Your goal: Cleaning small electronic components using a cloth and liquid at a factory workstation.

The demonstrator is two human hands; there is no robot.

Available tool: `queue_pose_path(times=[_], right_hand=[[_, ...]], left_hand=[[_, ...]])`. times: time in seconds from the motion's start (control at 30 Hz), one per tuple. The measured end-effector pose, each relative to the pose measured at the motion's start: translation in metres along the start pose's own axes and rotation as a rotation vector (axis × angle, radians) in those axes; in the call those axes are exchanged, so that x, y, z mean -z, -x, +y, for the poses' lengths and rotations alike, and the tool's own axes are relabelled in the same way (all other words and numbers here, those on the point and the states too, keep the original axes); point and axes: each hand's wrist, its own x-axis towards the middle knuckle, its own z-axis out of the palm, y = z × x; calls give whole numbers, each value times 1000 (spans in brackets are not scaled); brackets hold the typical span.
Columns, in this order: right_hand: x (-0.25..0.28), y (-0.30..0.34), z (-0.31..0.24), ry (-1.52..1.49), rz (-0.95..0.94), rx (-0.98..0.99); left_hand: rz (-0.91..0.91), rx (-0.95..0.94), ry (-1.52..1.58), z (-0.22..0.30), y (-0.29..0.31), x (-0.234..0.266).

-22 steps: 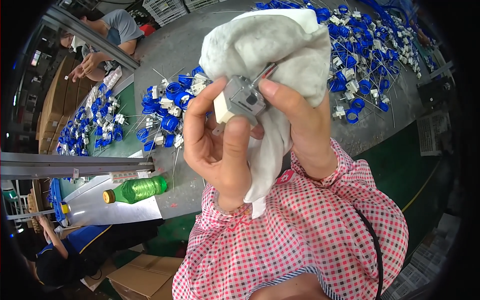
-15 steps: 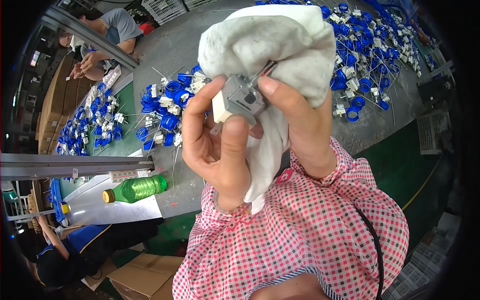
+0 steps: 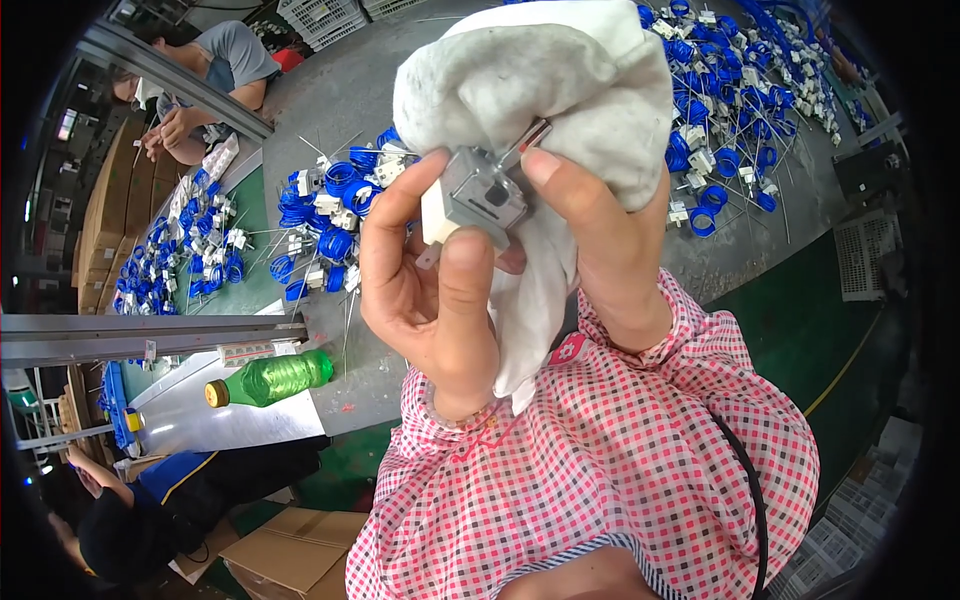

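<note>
My left hand pinches a small thermostat between thumb and fingers. It has a grey metal casing, a cream-white base, and a flat metal terminal poking out near my palm. A short metal shaft rises from the casing toward the upper right, its side reflecting red. My right hand is closed on a bunched white cloth smudged with grey. The right thumb lies against the shaft, with the cloth behind it. A strip of cloth hangs down between my wrists. The right fingers are hidden under the fabric.
Thermostats with blue coiled tubes lie on the grey table at left, with a larger pile at right. A green bottle lies near a metal post. A co-worker sits far left; another person is lower left.
Both hands, the thermostat and the cloth have shifted only slightly. The shaft stands a little more exposed beside my right thumb. The far-left co-worker's hands have moved a little.
</note>
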Motion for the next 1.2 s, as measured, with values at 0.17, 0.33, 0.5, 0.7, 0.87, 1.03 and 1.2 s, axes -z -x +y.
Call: queue_pose_path(times=[0.17, 0.33, 0.5, 0.7, 0.87, 1.03, 1.2], right_hand=[[0, -2, 1, 9, 8, 8], [6, -3, 4, 3, -39, 22], [7, -2, 0, 79, -51, 74], [7, 1, 1, -10, -61, -26], [2, -1, -7, -7, -34, -69], [-2, 0, -9, 26, 22, -95], [-4, 2, -3, -57, 59, -79]], left_hand=[[4, 2, -9, -1, 0, -1], [10, 5, -41, -1, 0, -1], [5, 13, -53, -2, 1, -1], [29, 3, -68, 0, 3, -2], [25, 11, -60, -2, 4, 0], [18, 11, -56, -2, 4, 0], [34, 20, -71, -2, 4, 2]])
